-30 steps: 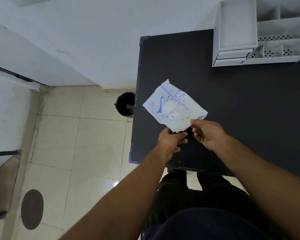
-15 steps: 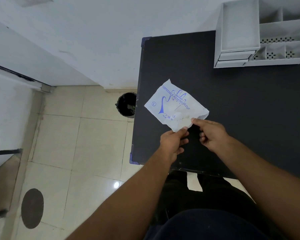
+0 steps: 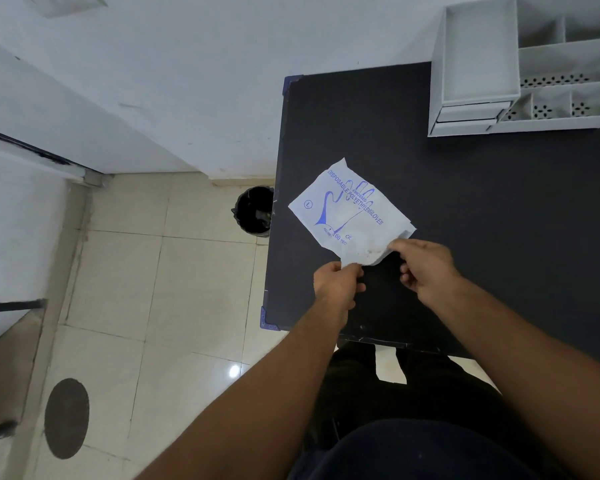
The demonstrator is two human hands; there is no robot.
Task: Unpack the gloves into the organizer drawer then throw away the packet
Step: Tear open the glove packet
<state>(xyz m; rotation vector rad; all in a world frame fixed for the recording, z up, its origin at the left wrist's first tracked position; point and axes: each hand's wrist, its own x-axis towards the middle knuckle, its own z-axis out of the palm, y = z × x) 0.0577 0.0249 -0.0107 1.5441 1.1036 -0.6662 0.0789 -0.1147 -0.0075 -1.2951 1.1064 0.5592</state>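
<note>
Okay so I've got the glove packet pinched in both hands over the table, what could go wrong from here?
1. The left hand and right hand grip only the near edge of the glove packet; a hard pull may rip it wide and spill gloves.
2. It sits near the table edge, so gloves could drop to the floor.
3. The organizer stands far off, so loose gloves must be carried.

I'm pinching a thin, crinkly plastic packet, white with blue print. It's lying over a matt black table; the organizer is looking like smooth grey plastic.
</note>
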